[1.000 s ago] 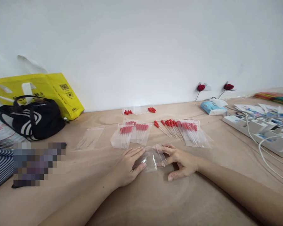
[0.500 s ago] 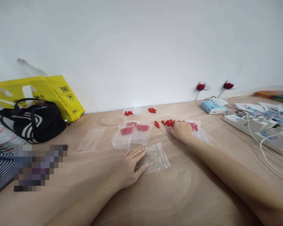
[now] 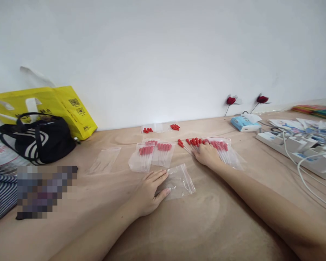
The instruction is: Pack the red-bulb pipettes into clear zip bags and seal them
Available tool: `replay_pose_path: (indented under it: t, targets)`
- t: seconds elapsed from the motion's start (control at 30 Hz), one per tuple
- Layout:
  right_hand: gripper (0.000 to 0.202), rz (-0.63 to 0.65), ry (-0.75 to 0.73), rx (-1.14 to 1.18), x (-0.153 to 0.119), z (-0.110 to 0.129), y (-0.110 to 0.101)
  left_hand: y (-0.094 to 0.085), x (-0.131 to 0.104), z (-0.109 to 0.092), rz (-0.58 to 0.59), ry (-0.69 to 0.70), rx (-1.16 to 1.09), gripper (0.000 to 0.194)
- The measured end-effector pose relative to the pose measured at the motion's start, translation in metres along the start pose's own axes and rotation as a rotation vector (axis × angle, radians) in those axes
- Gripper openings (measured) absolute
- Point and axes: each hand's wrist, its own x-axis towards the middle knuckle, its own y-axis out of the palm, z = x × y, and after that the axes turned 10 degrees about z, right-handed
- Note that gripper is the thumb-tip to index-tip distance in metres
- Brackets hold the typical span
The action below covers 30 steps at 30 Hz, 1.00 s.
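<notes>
My left hand (image 3: 149, 193) lies flat with its fingers stretched over one end of a clear zip-lock bag (image 3: 180, 185). The bag's zip end points right. Further forward, my right hand (image 3: 207, 154) is closed low over the thin stems of a row of loose droppers with red bulbs (image 3: 196, 141). Its fingertips are partly hidden among the stems. Just right of that hand is a clear bag of droppers (image 3: 225, 151). Left of the row lie more filled bags: a left one (image 3: 146, 157), a right one (image 3: 163, 154), and another partly covered behind them.
Unfilled-looking clear bags (image 3: 106, 159) lie left. Loose red bulbs (image 3: 175, 127) sit on bags by the wall. A yellow bag (image 3: 80, 105) and a black bag (image 3: 53, 139) stand at left. Tissues (image 3: 244, 124), red flowers and a power strip (image 3: 304, 156) with cables are at right.
My right hand has drawn back slightly toward me, from the red bulbs down onto the stems, uncovering more bulbs. My left hand stays on the zip-lock bag.
</notes>
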Motion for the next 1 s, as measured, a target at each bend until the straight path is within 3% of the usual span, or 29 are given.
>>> replay_pose_path:
  t: [0.33,0.53,0.67,1.0]
  targets:
    - [0.039,-0.048,-0.198,0.082,-0.001,0.017,0.011,0.002,0.0,0.001,-0.041,0.021,-0.015,0.045]
    - [0.034,-0.171,-0.074,-0.091,-0.002,0.001,-0.001,0.001,0.0,0.0,-0.036,0.017,-0.011,0.045]
    - [0.031,-0.164,-0.015,-0.166,0.008,-0.014,-0.002,0.001,0.0,-0.001,-0.034,0.011,-0.011,0.044]
    - [0.04,-0.096,0.15,-0.063,0.027,-0.03,0.001,0.001,0.0,-0.001,-0.037,0.006,-0.023,0.044]
